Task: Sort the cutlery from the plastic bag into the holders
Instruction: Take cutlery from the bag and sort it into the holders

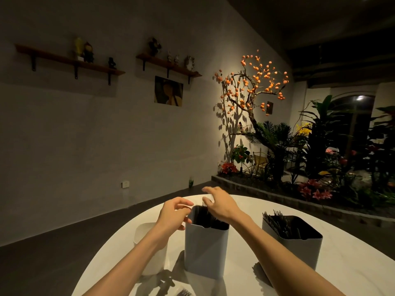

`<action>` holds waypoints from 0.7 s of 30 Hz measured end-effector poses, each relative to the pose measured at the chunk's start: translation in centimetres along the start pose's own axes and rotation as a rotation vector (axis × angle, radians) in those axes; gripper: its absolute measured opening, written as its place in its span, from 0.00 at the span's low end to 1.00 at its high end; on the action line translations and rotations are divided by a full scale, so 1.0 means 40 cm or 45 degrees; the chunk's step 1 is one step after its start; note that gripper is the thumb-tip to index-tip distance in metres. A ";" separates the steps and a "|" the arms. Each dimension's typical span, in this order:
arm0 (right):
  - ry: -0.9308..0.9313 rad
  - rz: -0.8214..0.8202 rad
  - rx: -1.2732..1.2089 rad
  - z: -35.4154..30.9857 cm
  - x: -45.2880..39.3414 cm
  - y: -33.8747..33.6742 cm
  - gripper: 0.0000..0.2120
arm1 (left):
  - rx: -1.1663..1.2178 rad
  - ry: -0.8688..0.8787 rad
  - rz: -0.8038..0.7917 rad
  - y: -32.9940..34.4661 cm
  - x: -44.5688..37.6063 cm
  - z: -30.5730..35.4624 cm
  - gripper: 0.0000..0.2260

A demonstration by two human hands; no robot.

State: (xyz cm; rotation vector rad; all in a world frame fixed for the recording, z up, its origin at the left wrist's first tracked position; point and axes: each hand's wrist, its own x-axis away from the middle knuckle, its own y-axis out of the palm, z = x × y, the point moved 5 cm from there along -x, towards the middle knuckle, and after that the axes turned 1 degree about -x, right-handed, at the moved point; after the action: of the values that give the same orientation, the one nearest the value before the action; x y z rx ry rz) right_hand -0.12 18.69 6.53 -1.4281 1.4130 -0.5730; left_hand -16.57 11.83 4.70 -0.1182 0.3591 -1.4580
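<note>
A grey middle holder point(205, 248) stands on the white round table point(352, 263), full of black cutlery point(203, 216). My left hand point(174, 215) is at its left rim, thumb above the edge and curled fingers against the outer wall, gripping it. My right hand point(219, 205) hovers over the opening with its fingers spread and relaxed, touching the cutlery tops. A second grey holder point(299, 251) on the right also holds black cutlery point(280, 225). A white holder point(147, 236) stands on the left, partly hidden by my left forearm. A bit of the plastic bag point(183, 292) with cutlery shows at the bottom edge.
The table's far edge curves just beyond my hands, and dark floor point(64, 242) lies to the left. A planter bed point(277, 189) with plants and an orange-fruited tree runs along the right. Wall shelves point(70, 60) hang high on the left.
</note>
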 end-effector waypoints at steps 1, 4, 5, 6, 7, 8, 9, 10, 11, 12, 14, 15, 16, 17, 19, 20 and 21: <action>-0.051 -0.137 0.019 -0.008 0.013 0.020 0.19 | -0.009 0.001 -0.009 -0.003 0.010 0.001 0.08; -0.095 -0.259 0.057 -0.023 0.054 0.024 0.19 | -0.035 0.011 -0.049 -0.008 0.045 0.005 0.09; -0.113 -0.174 0.057 -0.030 0.065 -0.003 0.20 | -0.045 0.017 -0.062 -0.008 0.060 0.009 0.09; -0.137 -0.096 0.032 -0.040 0.077 -0.032 0.20 | -0.059 0.022 -0.073 -0.009 0.073 0.014 0.08; -0.161 -0.042 -0.016 -0.051 0.094 -0.061 0.20 | -0.072 0.027 -0.087 -0.011 0.090 0.022 0.08; -0.174 -0.015 -0.073 -0.062 0.116 -0.092 0.18 | -0.078 0.034 -0.104 -0.015 0.106 0.034 0.07; -0.184 -0.006 -0.121 -0.073 0.145 -0.121 0.17 | -0.081 0.043 -0.125 -0.018 0.126 0.050 0.08; -0.201 -0.012 -0.147 -0.083 0.175 -0.147 0.17 | -0.094 0.059 -0.152 -0.021 0.145 0.068 0.08; -0.213 -0.029 -0.158 -0.089 0.214 -0.170 0.16 | -0.113 0.077 -0.186 -0.020 0.171 0.087 0.08; -0.229 -0.049 -0.167 -0.096 0.250 -0.190 0.15 | -0.132 0.098 -0.215 -0.020 0.193 0.105 0.07; -0.256 -0.097 -0.175 -0.106 0.338 -0.228 0.14 | -0.146 0.142 -0.276 -0.013 0.256 0.141 0.07; -0.261 -0.123 -0.194 -0.111 0.384 -0.243 0.14 | -0.147 0.161 -0.303 -0.006 0.290 0.153 0.06; -0.264 -0.147 -0.232 -0.114 0.432 -0.254 0.14 | -0.154 0.178 -0.328 0.004 0.326 0.160 0.06; -0.264 -0.165 -0.283 -0.116 0.476 -0.264 0.14 | -0.170 0.196 -0.355 0.015 0.358 0.166 0.05; -0.238 -0.209 -0.406 -0.112 0.582 -0.273 0.13 | -0.241 0.215 -0.478 0.048 0.444 0.164 0.06; -0.230 -0.235 -0.469 -0.111 0.631 -0.273 0.12 | -0.296 0.211 -0.575 0.068 0.485 0.154 0.12; -0.216 -0.265 -0.535 -0.108 0.687 -0.270 0.11 | -0.372 0.188 -0.683 0.088 0.533 0.135 0.20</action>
State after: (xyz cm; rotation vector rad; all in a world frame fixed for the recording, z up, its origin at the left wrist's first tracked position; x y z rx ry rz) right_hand 6.62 -10.26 9.16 -1.9263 1.3048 -0.2805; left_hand -10.08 -9.45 5.21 -0.3648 0.6989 -1.9410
